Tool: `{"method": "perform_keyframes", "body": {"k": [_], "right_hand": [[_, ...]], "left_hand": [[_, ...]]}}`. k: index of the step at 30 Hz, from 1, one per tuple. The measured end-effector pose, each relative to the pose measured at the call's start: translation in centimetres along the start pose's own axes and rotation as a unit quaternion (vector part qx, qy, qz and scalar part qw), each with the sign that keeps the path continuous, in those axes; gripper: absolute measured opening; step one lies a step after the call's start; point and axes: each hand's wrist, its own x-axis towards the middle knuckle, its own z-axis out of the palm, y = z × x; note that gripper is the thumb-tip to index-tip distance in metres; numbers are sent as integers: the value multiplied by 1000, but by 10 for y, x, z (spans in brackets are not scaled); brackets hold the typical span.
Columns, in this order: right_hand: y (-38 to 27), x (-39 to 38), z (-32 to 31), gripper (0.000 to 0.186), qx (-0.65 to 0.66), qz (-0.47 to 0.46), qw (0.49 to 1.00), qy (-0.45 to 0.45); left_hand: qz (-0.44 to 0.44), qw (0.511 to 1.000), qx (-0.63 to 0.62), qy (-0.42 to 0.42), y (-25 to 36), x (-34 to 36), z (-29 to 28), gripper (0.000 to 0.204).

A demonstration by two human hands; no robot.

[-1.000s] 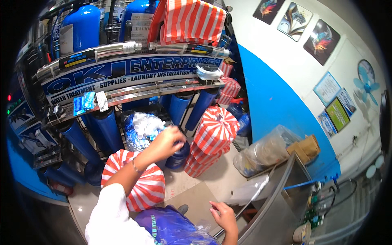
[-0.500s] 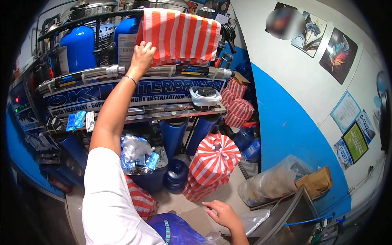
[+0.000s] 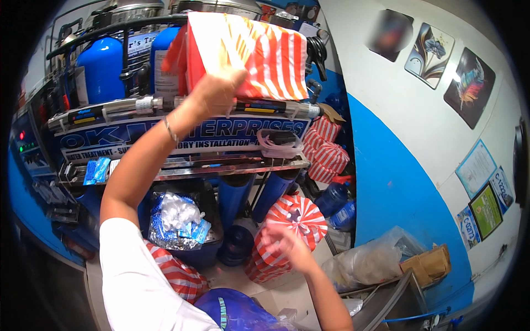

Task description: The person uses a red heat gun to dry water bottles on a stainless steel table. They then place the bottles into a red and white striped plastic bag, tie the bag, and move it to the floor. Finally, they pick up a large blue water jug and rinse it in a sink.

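A stack of red-and-white striped plastic bags (image 3: 276, 60) hangs over a black rail at the upper middle. My left hand (image 3: 218, 91) reaches up across the front of it, fingers pointing upward and smeared by motion. Whether they grip the plastic cannot be made out. Left of that hand, a loose striped edge flares outward. My right hand (image 3: 284, 245) is lower down, in front of a tall, tied striped bundle (image 3: 298, 218). Its fingers are apart and slightly blurred, with nothing seen in them.
Blue tanks (image 3: 103, 69) stand behind the rail. A clear plastic tub (image 3: 280, 144) sits on the metal ledge. Below are a bin (image 3: 201, 251) topped with crumpled plastic and a dark blue water jug (image 3: 236, 246). A filled clear sack (image 3: 361, 265) lies at the right.
My left hand has moved right across the hanging striped bags, whose left edge now spreads outward. My right hand has risen toward the tied striped bundle. The view has shifted slightly.
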Motion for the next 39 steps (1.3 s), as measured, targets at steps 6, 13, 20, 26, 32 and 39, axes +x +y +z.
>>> {"method": "perform_keyframes", "body": {"k": [6, 13, 20, 26, 32, 39], "right_hand": [[-39, 82, -34, 49, 324, -118, 915, 207], [-16, -60, -45, 51, 48, -236, 854, 462], [-7, -259, 4, 58, -5, -224, 749, 623], [17, -392, 108, 60, -84, -50, 571, 815], [33, -508, 224, 65, -187, 226, 291, 911], [49, -554, 347, 69, -279, 555, 1, 784]], "left_hand": [[65, 893, -296, -332, 191, -31, -46, 30], [-185, 932, -301, 78, 127, -6, 21, 51], [-239, 390, -628, -630, 254, -61, 203, 69], [-135, 145, -796, -572, 488, -116, 205, 50], [-33, 113, -830, -546, 615, -128, 91, 61], [7, -70, -723, -687, 714, -185, -45, 41]]}}
